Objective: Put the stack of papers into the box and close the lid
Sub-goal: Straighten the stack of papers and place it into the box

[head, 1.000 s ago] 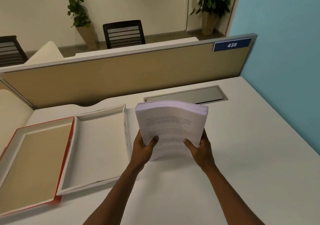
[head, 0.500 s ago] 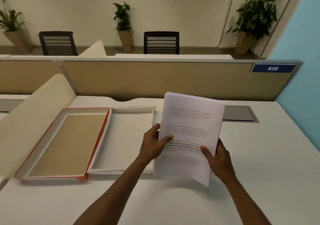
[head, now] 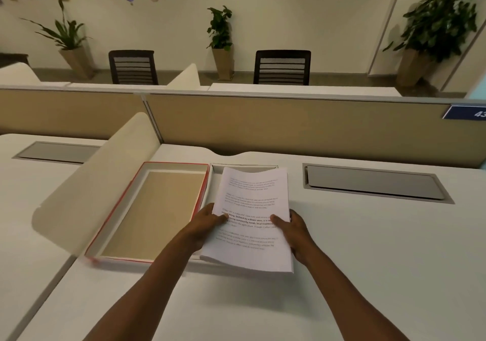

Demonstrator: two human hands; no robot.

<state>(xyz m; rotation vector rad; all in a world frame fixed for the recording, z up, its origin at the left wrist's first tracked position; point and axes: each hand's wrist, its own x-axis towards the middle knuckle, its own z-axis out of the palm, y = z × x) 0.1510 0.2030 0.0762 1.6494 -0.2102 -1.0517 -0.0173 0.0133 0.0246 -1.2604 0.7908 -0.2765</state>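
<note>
Head view: both hands are gripping the stack of papers [head: 253,217] at its long sides, the left hand [head: 207,221] with thumb pressing on the printed top sheet, the right hand [head: 290,226] doing the same opposite. It is hanging over the white box [head: 246,167], covering most of it; beside the box, the red-edged lid [head: 157,209] is lying inside-up on the bench [head: 368,248]. Judging by its thickness, the stack is looking fairly heavy yet floppy, its far edge rippling. Loose sheets are likely slippery, so pinching both sides mid-length and keeping it level seems the safest hold.
</note>
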